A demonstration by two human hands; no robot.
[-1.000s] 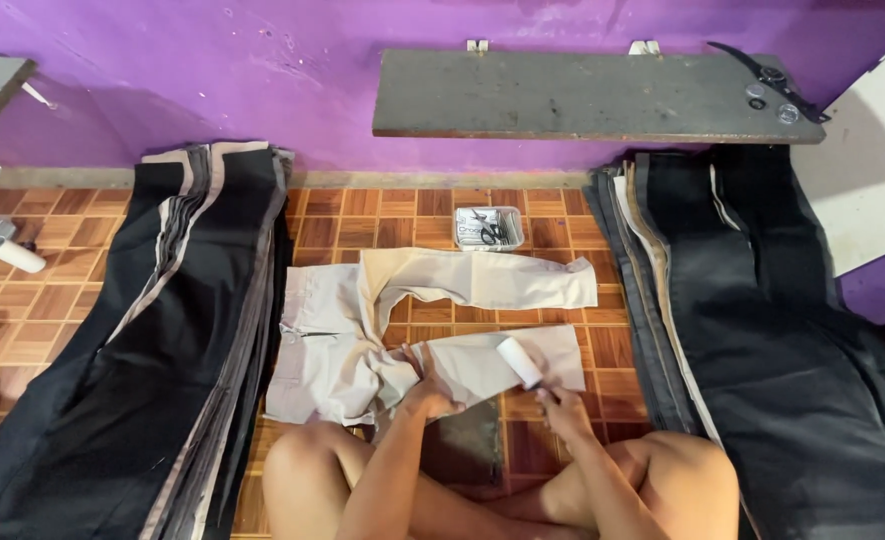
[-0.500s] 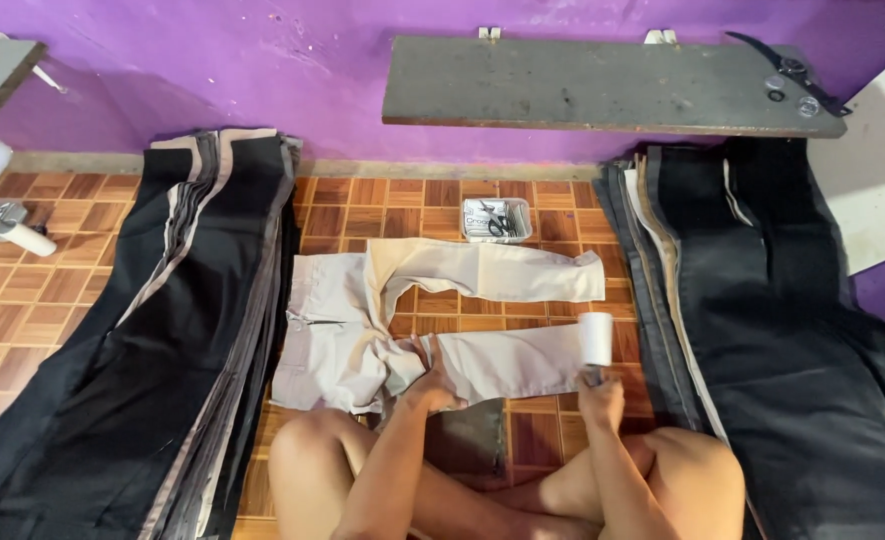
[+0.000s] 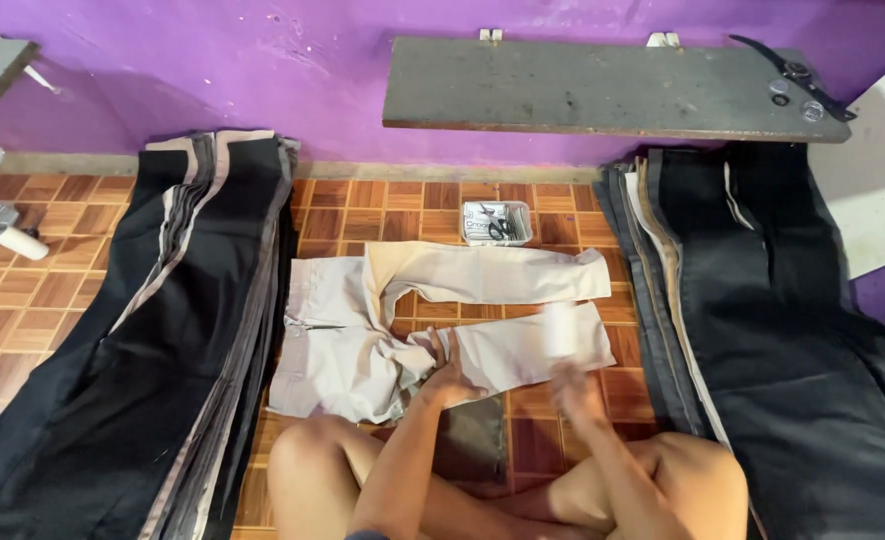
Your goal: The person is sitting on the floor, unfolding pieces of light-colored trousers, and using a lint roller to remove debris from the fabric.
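Across floor, beige trousers (image 3: 442, 320), legs rightward.

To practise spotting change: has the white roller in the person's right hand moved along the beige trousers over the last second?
Yes. The white roller has moved right along the near leg of the beige trousers, toward its cuff beside the dark pile.

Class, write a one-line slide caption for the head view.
Left hand presses beige trousers on tiled floor while right hand holds a white roller.
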